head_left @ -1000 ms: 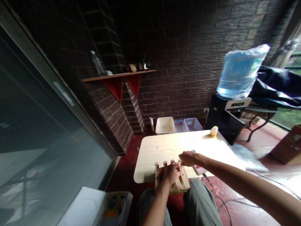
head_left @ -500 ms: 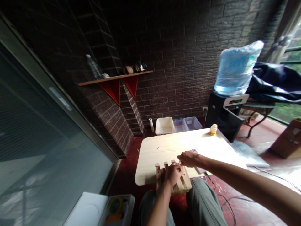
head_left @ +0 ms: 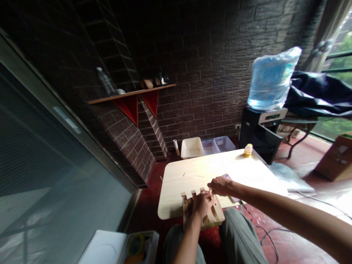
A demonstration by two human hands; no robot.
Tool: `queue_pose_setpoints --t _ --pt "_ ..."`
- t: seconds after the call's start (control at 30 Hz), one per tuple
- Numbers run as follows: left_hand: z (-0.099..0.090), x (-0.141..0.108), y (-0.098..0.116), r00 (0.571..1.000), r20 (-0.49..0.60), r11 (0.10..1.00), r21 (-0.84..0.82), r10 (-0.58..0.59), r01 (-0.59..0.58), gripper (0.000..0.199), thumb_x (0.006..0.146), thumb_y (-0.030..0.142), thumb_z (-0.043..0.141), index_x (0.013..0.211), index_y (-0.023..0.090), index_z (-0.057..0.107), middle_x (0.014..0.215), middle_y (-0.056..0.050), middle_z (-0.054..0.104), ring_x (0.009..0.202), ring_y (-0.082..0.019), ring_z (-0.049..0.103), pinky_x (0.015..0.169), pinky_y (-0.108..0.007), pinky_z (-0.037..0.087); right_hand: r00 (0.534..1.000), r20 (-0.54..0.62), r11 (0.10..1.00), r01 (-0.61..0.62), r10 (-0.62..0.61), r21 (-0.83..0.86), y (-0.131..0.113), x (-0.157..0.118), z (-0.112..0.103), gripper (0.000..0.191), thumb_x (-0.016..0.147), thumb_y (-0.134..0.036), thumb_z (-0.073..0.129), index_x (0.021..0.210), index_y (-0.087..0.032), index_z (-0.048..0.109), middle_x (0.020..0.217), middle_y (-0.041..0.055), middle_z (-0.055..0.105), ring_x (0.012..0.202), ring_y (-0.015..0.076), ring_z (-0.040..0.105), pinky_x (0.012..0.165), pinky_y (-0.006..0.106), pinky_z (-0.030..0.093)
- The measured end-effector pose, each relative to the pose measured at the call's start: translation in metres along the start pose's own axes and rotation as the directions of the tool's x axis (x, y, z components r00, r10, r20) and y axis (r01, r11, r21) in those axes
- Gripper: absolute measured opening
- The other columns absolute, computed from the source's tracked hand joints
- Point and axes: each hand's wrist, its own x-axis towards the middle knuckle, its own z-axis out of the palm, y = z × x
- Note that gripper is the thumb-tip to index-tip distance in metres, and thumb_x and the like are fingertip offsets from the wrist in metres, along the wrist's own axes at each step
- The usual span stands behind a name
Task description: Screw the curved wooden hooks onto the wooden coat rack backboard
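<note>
A small slatted wooden frame (head_left: 219, 212) leans between the table's near edge and my lap, its slat ends pointing away from me. My left hand (head_left: 202, 204) lies over the middle slats with its fingers curled onto them, steadying the frame. At the far end of the right-hand slat, my right hand (head_left: 220, 186) is closed with the fingers bent down. What it pinches is hidden under the fingers. A flat purple device (head_left: 227, 176) lies on the table, partly covered by my right forearm.
On the pale table (head_left: 173, 190) are a thin dark piece (head_left: 184, 174) and a yellow-based jar (head_left: 248, 150). Bins (head_left: 191, 148) stand beyond it. A water dispenser (head_left: 249, 128) is at right, with cables (head_left: 271, 244) on the floor. An open box (head_left: 152, 242) sits at lower left.
The view has shifted slightly. Both hands stay in nearly the same place on the wooden frame, with no clear change of grip.
</note>
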Motion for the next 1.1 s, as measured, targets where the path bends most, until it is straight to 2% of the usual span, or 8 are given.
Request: queue_pose_setpoints --t 0.13,0.27,0.43,0.57,0.7,0.8,0.9,1.1 --pt "-0.002 0.000 0.000 0.996 0.014 0.996 -0.005 0.084 -0.084 0.012 0.087 0.029 0.067 0.091 0.024 0.077 0.110 -0.004 0.077 0.105 -0.022 0.070 0.102 -0.038 0.051 0.999 0.015 0.999 -0.040 0.041 -0.006 -0.004 -0.001 -0.002 0.030 0.092 -0.032 0.062 0.104 -0.007 0.073 0.089 0.0218 0.077 0.080 0.0318 0.075 0.063 0.033 0.049" --pt "-0.002 -0.001 0.000 0.996 -0.003 0.996 0.012 0.092 -0.092 0.012 0.089 0.030 0.066 0.092 0.023 0.076 0.113 -0.005 0.076 0.109 -0.023 0.069 0.105 -0.039 0.050 0.999 0.030 1.000 -0.011 0.011 0.003 -0.006 -0.004 -0.011 0.038 0.087 -0.032 0.069 0.115 -0.007 0.069 0.097 0.0211 0.077 0.083 0.0311 0.075 0.062 0.032 0.048" --pt "0.002 0.000 -0.001 0.998 -0.019 0.998 0.030 0.053 -0.053 0.013 0.089 0.030 0.066 0.094 0.023 0.076 0.113 -0.006 0.076 0.109 -0.023 0.069 0.105 -0.041 0.049 0.999 0.025 1.000 0.027 -0.027 0.016 -0.006 -0.006 -0.015 0.027 0.090 -0.015 0.059 0.115 -0.012 0.069 0.105 0.0163 0.077 0.087 0.0258 0.074 0.064 0.029 0.047" --pt "0.002 0.001 -0.002 0.999 0.000 0.998 0.036 0.051 -0.051 0.013 0.088 0.031 0.067 0.093 0.024 0.077 0.115 -0.006 0.076 0.110 -0.025 0.069 0.105 -0.043 0.050 0.999 0.038 1.000 0.000 -0.001 0.027 -0.004 -0.006 -0.012 0.024 0.092 -0.023 0.062 0.109 -0.009 0.071 0.096 0.0176 0.077 0.082 0.0268 0.074 0.063 0.030 0.047" --pt "-0.002 0.001 0.000 0.997 0.009 0.997 0.027 0.072 -0.072 0.013 0.089 0.029 0.065 0.093 0.026 0.077 0.112 -0.005 0.077 0.107 -0.024 0.070 0.102 -0.041 0.052 0.997 0.046 0.998 -0.060 0.059 0.023 -0.006 -0.007 -0.013 0.031 0.092 -0.032 0.063 0.105 -0.006 0.073 0.089 0.0201 0.077 0.076 0.0279 0.073 0.060 0.030 0.046" --pt "-0.004 0.000 0.003 0.996 0.007 0.996 0.016 0.084 -0.084 0.014 0.089 0.029 0.065 0.091 0.025 0.078 0.108 -0.005 0.078 0.105 -0.025 0.071 0.100 -0.042 0.053 0.998 0.054 0.998 -0.046 0.044 0.033 -0.008 -0.007 -0.019 0.033 0.090 -0.028 0.064 0.112 -0.006 0.071 0.092 0.0195 0.077 0.076 0.0263 0.073 0.059 0.029 0.045" --pt "-0.003 -0.002 0.003 0.998 -0.019 0.998 -0.002 0.062 -0.062 0.014 0.088 0.029 0.066 0.095 0.024 0.078 0.113 -0.005 0.077 0.108 -0.025 0.070 0.103 -0.042 0.052 0.998 0.066 0.998 -0.019 0.015 0.054 -0.007 -0.006 -0.028 0.036 0.084 -0.023 0.068 0.116 -0.007 0.071 0.097 0.0181 0.078 0.075 0.0239 0.071 0.057 0.028 0.043" --pt "0.001 -0.002 0.000 0.999 -0.039 0.999 -0.022 0.038 -0.039 0.014 0.086 0.028 0.069 0.097 0.025 0.077 0.114 -0.004 0.077 0.109 -0.022 0.071 0.105 -0.038 0.052 0.999 0.041 0.997 -0.036 0.033 0.068 0.000 -0.007 -0.029 0.022 0.089 -0.021 0.063 0.105 -0.010 0.074 0.089 0.0154 0.077 0.070 0.0214 0.069 0.057 0.027 0.043"
